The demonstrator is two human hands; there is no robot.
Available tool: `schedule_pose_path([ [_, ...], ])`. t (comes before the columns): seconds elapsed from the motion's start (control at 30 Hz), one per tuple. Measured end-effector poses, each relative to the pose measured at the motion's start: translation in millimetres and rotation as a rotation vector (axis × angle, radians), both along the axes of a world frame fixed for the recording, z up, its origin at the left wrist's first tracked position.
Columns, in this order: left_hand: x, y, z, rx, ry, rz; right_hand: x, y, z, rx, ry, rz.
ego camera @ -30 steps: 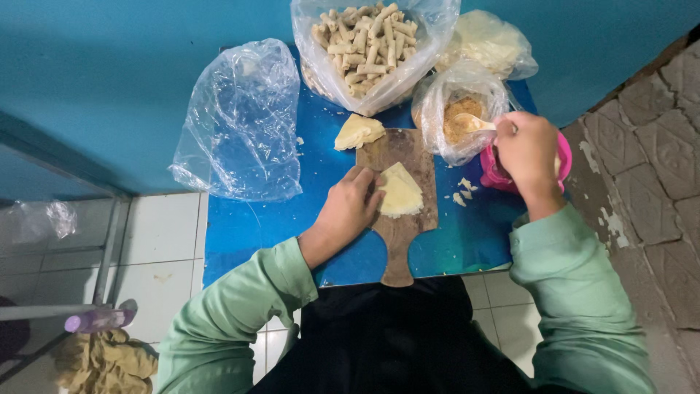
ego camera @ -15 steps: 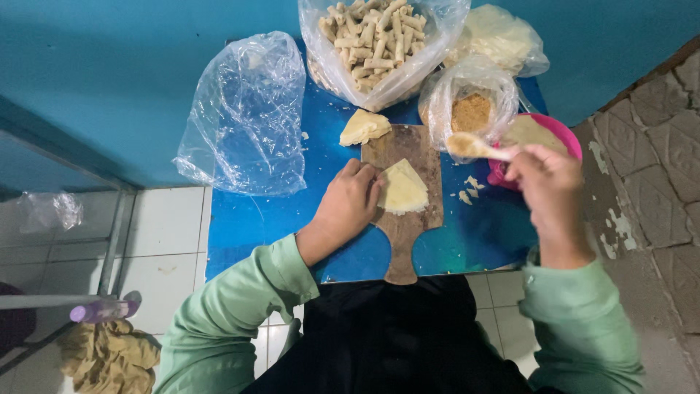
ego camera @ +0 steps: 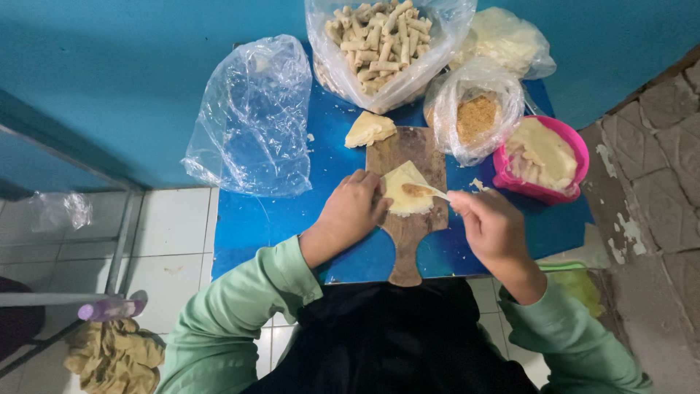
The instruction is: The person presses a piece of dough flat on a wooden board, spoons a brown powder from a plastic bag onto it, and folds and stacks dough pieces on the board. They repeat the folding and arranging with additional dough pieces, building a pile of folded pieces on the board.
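L hand (ego camera: 352,211) holds wrapper (ego camera: 403,191), R hand (ego camera: 490,226) spoons filling (ego camera: 415,190)

Clear plastic bags (ego camera: 251,117) behind board
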State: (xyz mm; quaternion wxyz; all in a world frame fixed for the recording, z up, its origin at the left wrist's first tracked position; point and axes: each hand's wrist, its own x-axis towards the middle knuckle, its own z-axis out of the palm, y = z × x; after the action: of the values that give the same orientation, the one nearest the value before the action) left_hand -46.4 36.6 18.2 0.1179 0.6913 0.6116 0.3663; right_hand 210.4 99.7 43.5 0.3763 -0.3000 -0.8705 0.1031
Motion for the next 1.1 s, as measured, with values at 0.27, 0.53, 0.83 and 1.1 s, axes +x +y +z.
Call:
schedule_pose_path([
  [0.27,7,0,1,0.009,-0.038,0.033,2,-12,7,0.342,-0.149,0.142],
  [0.53,11,-6,10,0.114,-0.008,0.029,27,9,1,0.44,-0.029,-0.111],
  [0.83,11,-3,12,0.178,0.075,-0.069,14,72,37,0.465,-0.208,-0.375],
  [1.1,19,-4,14,0.119,-0.157,-0.058,-29,15,4,0.003,-0.184,-0.137],
])
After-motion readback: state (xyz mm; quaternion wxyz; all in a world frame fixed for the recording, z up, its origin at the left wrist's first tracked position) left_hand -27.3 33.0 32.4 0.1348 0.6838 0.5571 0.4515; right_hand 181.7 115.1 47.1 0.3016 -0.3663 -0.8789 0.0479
